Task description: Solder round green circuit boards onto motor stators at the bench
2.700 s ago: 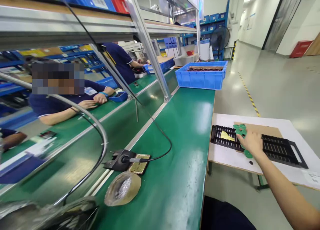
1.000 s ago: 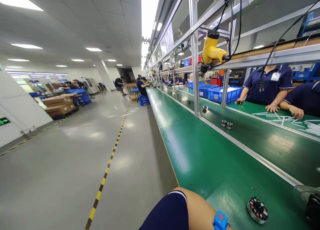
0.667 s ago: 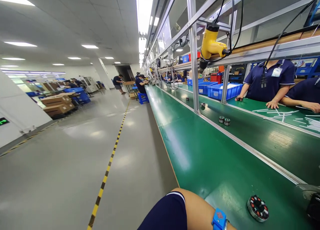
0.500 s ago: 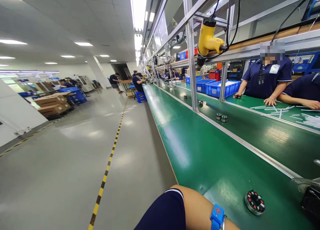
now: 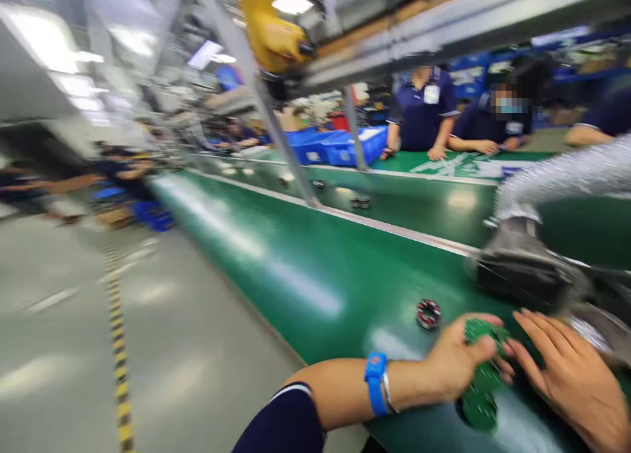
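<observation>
A green circuit board panel (image 5: 481, 400) made of joined rounded pieces is gripped by my left hand (image 5: 458, 357), thumb on top. A blue strap (image 5: 376, 382) and a metal bangle circle that wrist. My right hand (image 5: 566, 367) is just right of the panel, its fingers stretched out and slightly apart. Its fingertips come close to the left fingers; whether they touch the panel is unclear. Beyond my left hand, a round motor stator (image 5: 428, 314) with dark and red parts lies on the green bench (image 5: 315, 275).
A silver flexible duct (image 5: 566, 183) ends in a dark hood (image 5: 522, 269) behind my right hand. Small round parts (image 5: 360, 202) sit on the far strip. Blue bins (image 5: 357, 148), a yellow heat gun (image 5: 269, 29) and co-workers (image 5: 424, 108) are across the bench.
The view has swung right and is blurred. Both my hands now show, with the green panel in the left one; before, only my left arm was visible. The duct has come into view.
</observation>
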Motion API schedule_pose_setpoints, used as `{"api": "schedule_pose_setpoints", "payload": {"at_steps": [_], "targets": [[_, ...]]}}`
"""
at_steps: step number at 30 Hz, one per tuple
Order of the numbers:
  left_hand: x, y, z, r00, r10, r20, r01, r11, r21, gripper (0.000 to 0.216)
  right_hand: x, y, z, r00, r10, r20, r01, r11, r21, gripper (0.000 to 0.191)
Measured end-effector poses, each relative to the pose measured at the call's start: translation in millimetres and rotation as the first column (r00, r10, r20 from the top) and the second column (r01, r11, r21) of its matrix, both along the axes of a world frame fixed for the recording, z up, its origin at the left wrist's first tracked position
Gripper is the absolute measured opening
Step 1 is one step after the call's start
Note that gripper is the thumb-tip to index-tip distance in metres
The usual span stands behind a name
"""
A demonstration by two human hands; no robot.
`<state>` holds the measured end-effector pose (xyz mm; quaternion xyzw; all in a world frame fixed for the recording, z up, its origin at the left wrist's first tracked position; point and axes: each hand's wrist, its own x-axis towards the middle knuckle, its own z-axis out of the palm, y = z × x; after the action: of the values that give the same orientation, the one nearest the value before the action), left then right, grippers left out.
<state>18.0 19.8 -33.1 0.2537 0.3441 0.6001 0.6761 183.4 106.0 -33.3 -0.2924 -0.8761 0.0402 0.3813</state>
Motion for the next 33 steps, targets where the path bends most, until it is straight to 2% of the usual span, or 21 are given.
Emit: {"api": "schedule_pose_setpoints", "payload": {"at_steps": [2, 3, 4, 5, 6, 8, 9, 11, 13, 15, 17, 19, 20, 21, 23, 24, 26, 30, 33], "targets": [[-1, -5, 15.4, 0.99, 0.11, 0.087, -0.11, 0.994, -0.004, 0.066, 2, -30, 8.5, 0.99, -0.127, -0.058, 0.11, 0.965, -0.238, 0.032], [-1, -6, 21.1, 0.987, 0.132, 0.096, -0.132, 0.991, -0.001, 0.06, -4, -44, 13.3, 0.992, -0.091, -0.089, 0.043, 0.896, -0.443, 0.033], [-2, -6, 24.9, 0.986, 0.149, 0.075, -0.15, 0.989, 0.012, 0.054, -12, -55, 17.4, 0.992, -0.022, -0.123, -0.067, 0.737, -0.672, 0.036], [-2, -7, 26.5, 0.987, 0.162, 0.023, -0.163, 0.986, 0.042, 0.048, -20, -65, 20.6, 0.982, 0.022, -0.188, -0.171, 0.536, -0.827, 0.039], [-2, -8, 26.4, 0.982, 0.178, -0.058, -0.172, 0.98, 0.096, 0.04, -29, -73, 22.9, 0.971, 0.007, -0.241, -0.227, 0.359, -0.905, 0.043], [-1, -10, 22.7, 0.93, 0.259, -0.261, -0.18, 0.94, 0.291, 0.024, -39, -85, 25.2, 0.969, -0.01, -0.246, -0.235, 0.262, -0.936, 0.046], [0, -11, 20.4, 0.882, 0.314, -0.352, -0.168, 0.907, 0.387, 0.018, -40, -88, 25.8, 0.972, -0.019, -0.233, -0.221, 0.25, -0.943, 0.046], [1, -10, 16.9, 0.785, 0.392, -0.479, -0.13, 0.861, 0.492, 0.012, -36, -88, 26.6, 0.98, -0.021, -0.199, -0.187, 0.256, -0.948, 0.042], [4, -6, 14.8, 0.716, 0.41, -0.566, -0.111, 0.866, 0.487, 0.014, -30, -83, 26.9, 0.986, -0.024, -0.162, -0.148, 0.288, -0.946, 0.036], [9, -4, 12.4, 0.643, 0.445, -0.624, -0.114, 0.861, 0.496, 0.019, -26, -77, 26.1, 0.992, -0.038, -0.122, -0.102, 0.34, -0.935, 0.031], [14, -3, 9.0, 0.575, 0.513, -0.637, -0.086, 0.812, 0.577, 0.026, -25, -73, 24.4, 0.994, -0.065, -0.085, -0.052, 0.398, -0.916, 0.027], [16, -2, 5.7, 0.538, 0.566, -0.625, -0.025, 0.752, 0.659, 0.031, -26, -70, 22.6, 0.994, -0.098, -0.054, -0.003, 0.458, -0.889, 0.023], [14, 0, 4.9, 0.525, 0.575, -0.628, -0.01, 0.742, 0.671, 0.032, -26, -69, 22.0, 0.992, -0.117, -0.04, 0.024, 0.495, -0.868, 0.02], [12, 5, 4.8, 0.517, 0.571, -0.638, -0.025, 0.755, 0.655, 0.031, -25, -67, 21.5, 0.99, -0.138, -0.025, 0.053, 0.538, -0.841, 0.017], [7, 19, 5.5, 0.536, 0.5, -0.68, -0.115, 0.841, 0.528, 0.03, -23, -62, 20.6, 0.984, -0.176, 0.006, 0.117, 0.627, -0.77, 0.014], [5, 28, 5.4, 0.565, 0.441, -0.697, -0.152, 0.886, 0.438, 0.03, -21, -59, 19.9, 0.981, -0.192, 0.023, 0.148, 0.668, -0.729, 0.014], [3, 46, 2.7, 0.626, 0.32, -0.711, -0.14, 0.943, 0.302, 0.035, -15, -52, 18.3, 0.976, -0.21, 0.054, 0.195, 0.737, -0.647, 0.016], [2, 63, -10.5, 0.625, 0.21, -0.752, -0.069, 0.974, 0.215, 0.048, 3, -39, 17.1, 0.97, -0.229, 0.081, 0.238, 0.834, -0.497, 0.035], [-3, 56, -16.1, 0.589, 0.197, -0.784, -0.077, 0.979, 0.188, 0.054, 31, -38, 17.3, 0.943, -0.325, 0.076, 0.326, 0.848, -0.418, 0.027]]}}
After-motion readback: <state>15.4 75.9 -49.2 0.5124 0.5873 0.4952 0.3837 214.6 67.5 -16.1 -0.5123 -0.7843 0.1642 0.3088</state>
